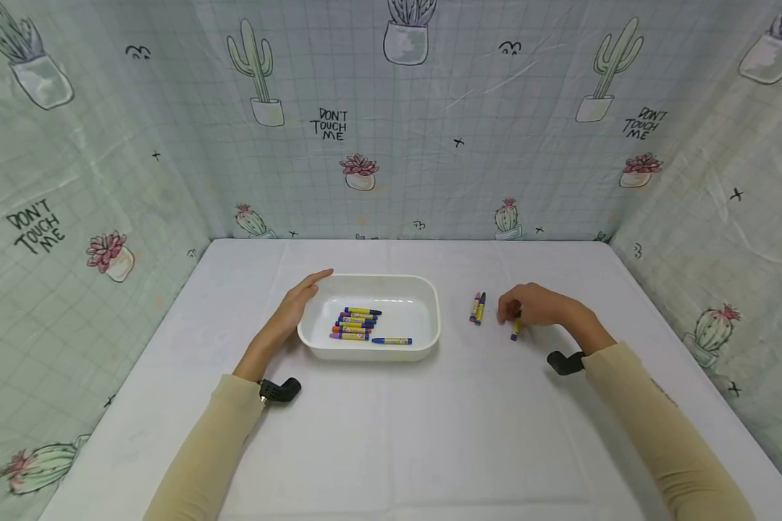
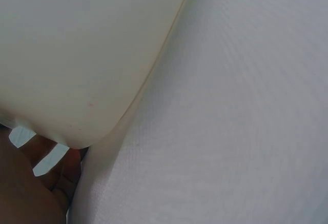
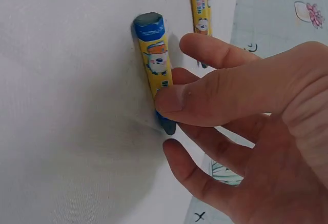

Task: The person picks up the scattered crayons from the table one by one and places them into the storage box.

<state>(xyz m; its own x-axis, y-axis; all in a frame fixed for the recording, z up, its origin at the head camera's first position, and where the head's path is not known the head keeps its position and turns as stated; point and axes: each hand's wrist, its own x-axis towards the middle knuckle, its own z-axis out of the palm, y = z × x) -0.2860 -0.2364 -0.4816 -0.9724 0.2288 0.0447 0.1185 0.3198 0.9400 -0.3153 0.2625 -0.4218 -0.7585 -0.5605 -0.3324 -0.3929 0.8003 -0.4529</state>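
Observation:
A white rectangular tray [image 1: 368,353] holds several crayons [image 1: 355,325] in yellow wrappers. My left hand [image 1: 293,307] rests against the tray's left side, its fingers along the outer wall; in the left wrist view the hand [image 2: 38,183] shows only partly beside the tray [image 2: 77,55]. To the right of the tray, my right hand [image 1: 536,304] pinches a dark crayon [image 3: 155,62] with a yellow and blue wrapper between thumb and fingers. Just left of that hand, two more crayons [image 1: 477,309] lie side by side on the table.
The table is covered with a white cloth [image 1: 391,434]. Behind and at both sides hangs a curtain [image 1: 391,145] printed with cacti. Dark wrist cameras [image 1: 280,390] sit on both forearms.

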